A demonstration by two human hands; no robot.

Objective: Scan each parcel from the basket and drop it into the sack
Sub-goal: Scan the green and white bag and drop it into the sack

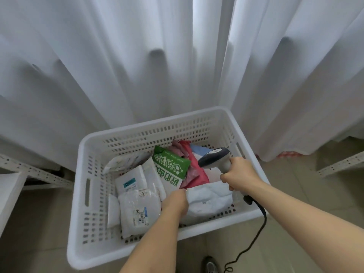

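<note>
A white slatted plastic basket (82,194) stands on the floor and holds several parcels. Among them are a green and white bag (171,166), a pink mailer (197,174), white mailers with labels (137,211) and a pale blue-white soft parcel (210,196). My left hand (175,201) reaches into the basket and pinches the near edge of that pale soft parcel. Above the basket's right side, my right hand (239,174) grips the handle of a grey and white barcode scanner (213,157), whose head points left. No sack is in view.
White curtains (137,66) hang behind the basket. Perforated metal shelf rails sit at the left (37,172) and right (338,164). The scanner's black cable (258,229) trails down to the tiled floor, near a shoe (210,265) at the bottom edge.
</note>
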